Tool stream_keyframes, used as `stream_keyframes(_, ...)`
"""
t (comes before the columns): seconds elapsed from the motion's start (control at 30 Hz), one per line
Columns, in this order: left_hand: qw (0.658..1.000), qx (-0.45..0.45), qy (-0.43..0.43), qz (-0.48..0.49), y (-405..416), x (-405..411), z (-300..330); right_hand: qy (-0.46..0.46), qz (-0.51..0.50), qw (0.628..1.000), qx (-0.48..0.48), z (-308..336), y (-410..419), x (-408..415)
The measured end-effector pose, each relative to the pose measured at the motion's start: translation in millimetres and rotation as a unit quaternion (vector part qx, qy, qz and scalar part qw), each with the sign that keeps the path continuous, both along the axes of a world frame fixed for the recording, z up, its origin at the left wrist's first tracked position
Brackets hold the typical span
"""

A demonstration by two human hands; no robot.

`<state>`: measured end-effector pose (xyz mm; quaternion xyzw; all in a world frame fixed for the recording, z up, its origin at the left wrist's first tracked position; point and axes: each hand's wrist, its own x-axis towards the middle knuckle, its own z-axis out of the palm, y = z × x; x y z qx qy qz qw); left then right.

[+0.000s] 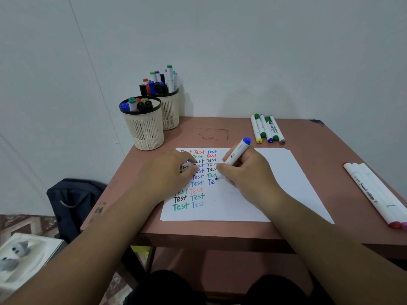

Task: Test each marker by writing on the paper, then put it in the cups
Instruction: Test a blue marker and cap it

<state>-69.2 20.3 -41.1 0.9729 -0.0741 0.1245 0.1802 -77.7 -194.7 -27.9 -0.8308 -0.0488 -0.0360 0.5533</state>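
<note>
Brown table (253, 230): right hand (248, 172) grips white blue-capped marker (236, 154), tip on paper (275, 183); left hand (167, 172) presses paper, fingers relaxed; cups (144, 124) far left.

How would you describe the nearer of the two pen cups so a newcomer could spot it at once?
Start at the brown table and look to its far left corner, where two cream slatted cups stand. The nearer cup is in front, closest to the paper, and its markers sit low inside its black rim.

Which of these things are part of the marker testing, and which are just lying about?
Part of the job:
blue marker in the right hand
paper under the left hand
two cups
green markers
white markers

Lying about:
dark bag
white box
</note>
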Motion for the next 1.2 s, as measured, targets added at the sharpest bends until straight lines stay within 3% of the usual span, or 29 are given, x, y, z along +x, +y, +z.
stream_keyframes(1.2, 1.000, -0.006, 0.016, -0.003, -1.6, -3.3, 3.8, -0.004, 0.004, 1.000, -0.003, 1.8, -1.0, -1.9)
